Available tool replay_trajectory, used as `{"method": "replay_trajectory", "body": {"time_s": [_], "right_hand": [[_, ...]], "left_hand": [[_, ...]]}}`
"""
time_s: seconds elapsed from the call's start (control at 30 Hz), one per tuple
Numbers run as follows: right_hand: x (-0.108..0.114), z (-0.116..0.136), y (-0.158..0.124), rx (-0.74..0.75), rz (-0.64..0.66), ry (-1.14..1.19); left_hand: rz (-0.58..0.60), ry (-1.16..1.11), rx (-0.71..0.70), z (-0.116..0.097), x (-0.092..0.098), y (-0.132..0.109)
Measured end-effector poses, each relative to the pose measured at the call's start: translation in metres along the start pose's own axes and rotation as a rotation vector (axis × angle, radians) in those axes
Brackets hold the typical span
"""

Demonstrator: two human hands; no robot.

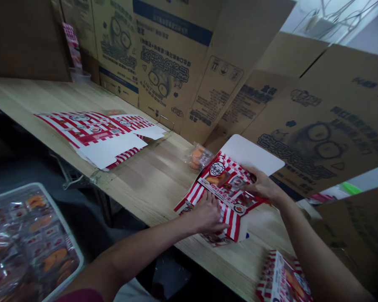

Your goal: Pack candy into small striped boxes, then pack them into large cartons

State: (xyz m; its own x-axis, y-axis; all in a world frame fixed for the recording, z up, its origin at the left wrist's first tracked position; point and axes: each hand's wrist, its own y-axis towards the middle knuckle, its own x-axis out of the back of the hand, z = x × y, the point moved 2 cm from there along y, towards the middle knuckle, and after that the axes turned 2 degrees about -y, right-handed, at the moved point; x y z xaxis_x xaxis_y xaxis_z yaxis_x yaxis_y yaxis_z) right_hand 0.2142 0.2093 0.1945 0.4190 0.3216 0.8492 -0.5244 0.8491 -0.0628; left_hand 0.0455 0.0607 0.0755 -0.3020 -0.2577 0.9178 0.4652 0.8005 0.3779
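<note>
A red-and-white striped snack box [222,180] with a white flap [255,153] standing up at its back lies tilted on the table in front of me. My left hand [208,213] presses on its striped near side, fingers bent against the cardboard and thumb toward the lower edge. At the far right side of the box, my right hand [263,184] has its fingers closed around the edge by the flap. Just behind the box, a clear packet of orange-brown food [197,156] rests on the table. The inside of the box is hidden.
Flattened striped box blanks [97,130] lie stacked on the wooden table [138,176] to the left. A white-rimmed crate [58,214] of wrapped food packets stands low at left. Another striped box [285,279] sits at lower right. Large printed cardboard sheets [173,63] wall the back.
</note>
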Motion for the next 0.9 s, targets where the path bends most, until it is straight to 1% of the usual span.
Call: {"method": "replay_trajectory", "body": {"time_s": [0.07,0.2,0.33,0.47,0.67,0.77,0.83,0.9], "right_hand": [[0.0,0.001,-0.002,0.012,-0.047,-0.038],[0.0,0.003,-0.004,0.058,-0.068,-0.091],[0.002,0.0,0.0,0.042,-0.075,-0.114],[0.001,-0.001,0.003,0.055,-0.042,-0.104],[0.001,0.0,-0.003,0.031,0.054,0.019],[0.002,0.001,0.0,0.024,0.067,-0.002],[-0.005,0.0,0.004,0.038,0.071,-0.079],[-0.021,-0.003,0.007,0.099,0.07,-0.184]], "left_hand": [[0.006,0.004,-0.008,0.0,0.0,0.0],[-0.011,0.011,-0.007,0.0,0.0,0.0],[-0.02,0.024,-0.004,-0.002,0.0,0.001],[-0.017,0.023,-0.007,-0.002,0.001,0.0],[-0.051,0.036,-0.056,-0.001,0.005,-0.001],[-0.057,0.046,-0.049,0.0,0.007,-0.001],[-0.055,0.05,-0.048,0.0,0.007,-0.001],[-0.064,0.059,-0.05,0.0,0.007,-0.002]]}}
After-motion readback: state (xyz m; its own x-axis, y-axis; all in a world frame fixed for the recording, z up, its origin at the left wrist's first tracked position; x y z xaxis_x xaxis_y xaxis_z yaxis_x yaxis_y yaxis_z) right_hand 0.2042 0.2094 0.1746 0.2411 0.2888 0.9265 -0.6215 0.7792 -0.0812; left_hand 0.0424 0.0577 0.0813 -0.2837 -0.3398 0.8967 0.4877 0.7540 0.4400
